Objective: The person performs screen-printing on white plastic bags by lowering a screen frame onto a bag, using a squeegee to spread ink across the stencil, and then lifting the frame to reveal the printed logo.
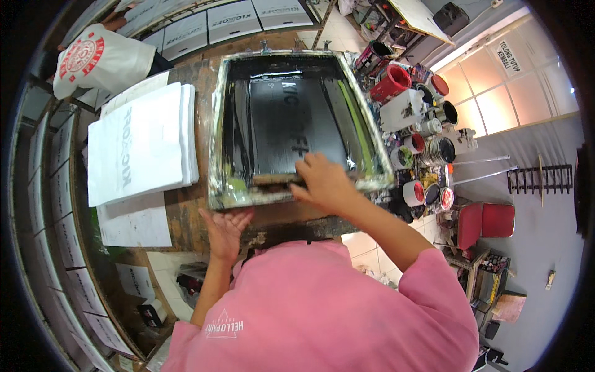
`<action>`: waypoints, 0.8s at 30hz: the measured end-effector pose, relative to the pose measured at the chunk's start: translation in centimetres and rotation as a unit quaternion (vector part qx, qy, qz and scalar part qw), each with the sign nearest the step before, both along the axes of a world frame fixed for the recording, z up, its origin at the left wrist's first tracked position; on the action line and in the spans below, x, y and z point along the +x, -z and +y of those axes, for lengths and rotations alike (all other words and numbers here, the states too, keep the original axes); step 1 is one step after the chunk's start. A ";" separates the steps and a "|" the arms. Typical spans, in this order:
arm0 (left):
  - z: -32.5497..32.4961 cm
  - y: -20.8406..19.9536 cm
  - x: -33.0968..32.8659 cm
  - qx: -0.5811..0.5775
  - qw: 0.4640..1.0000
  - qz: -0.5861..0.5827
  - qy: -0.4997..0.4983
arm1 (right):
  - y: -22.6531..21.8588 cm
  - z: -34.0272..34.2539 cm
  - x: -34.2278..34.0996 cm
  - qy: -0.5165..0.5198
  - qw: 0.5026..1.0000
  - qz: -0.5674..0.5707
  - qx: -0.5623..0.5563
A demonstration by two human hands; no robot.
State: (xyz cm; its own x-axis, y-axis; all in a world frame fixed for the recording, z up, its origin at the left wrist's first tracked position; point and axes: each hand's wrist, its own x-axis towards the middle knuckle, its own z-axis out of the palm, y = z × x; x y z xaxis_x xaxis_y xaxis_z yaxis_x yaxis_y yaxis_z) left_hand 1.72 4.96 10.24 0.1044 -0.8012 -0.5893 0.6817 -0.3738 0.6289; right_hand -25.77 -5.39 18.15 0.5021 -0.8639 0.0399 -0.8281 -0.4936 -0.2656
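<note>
A screen-printing frame [217, 124] lies on the worktable, its mesh [294, 118] smeared with black ink and showing block lettering. At the near end of the mesh, my right hand [322, 184] is closed on a wooden-handled squeegee [271, 179]. The squeegee's blade is hidden. My left hand [227, 230] is palm up at the frame's near left corner, thumb apart and fingers extended toward the underside of the edge. Left of the frame sits a stack of white printed sheets or bags [145, 139]; their exact kind is unclear.
Ink tubs, including a red bucket [390, 84], crowd the frame's right side. A person in a white shirt [102, 61] bends by the far left racks. Printed pieces lie on a shelf rack [71, 229] at left. A red chair [486, 226] stands at right.
</note>
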 end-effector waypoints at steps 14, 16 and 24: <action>-4.8 11.3 -1.4 -0.085 0.430 -0.852 0.286 | -11.7 -9.7 2.3 0.034 0.930 -0.077 -0.357; -4.5 12.4 -1.2 -0.114 0.443 -0.844 0.281 | -12.3 -10.3 2.3 0.040 0.934 -0.076 -0.347; -9.2 6.0 -4.4 -0.221 0.621 -0.732 0.174 | -15.1 -13.0 2.3 0.032 0.930 -0.095 -0.353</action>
State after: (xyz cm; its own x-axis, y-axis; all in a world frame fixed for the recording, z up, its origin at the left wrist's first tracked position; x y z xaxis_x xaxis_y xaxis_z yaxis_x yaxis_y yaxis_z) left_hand -2.65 -4.25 4.21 0.0440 -0.9750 0.2177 -0.8143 0.0912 0.5732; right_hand -23.44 -18.41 33.29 0.3775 -0.6162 0.6913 -0.8326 -0.5525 -0.0379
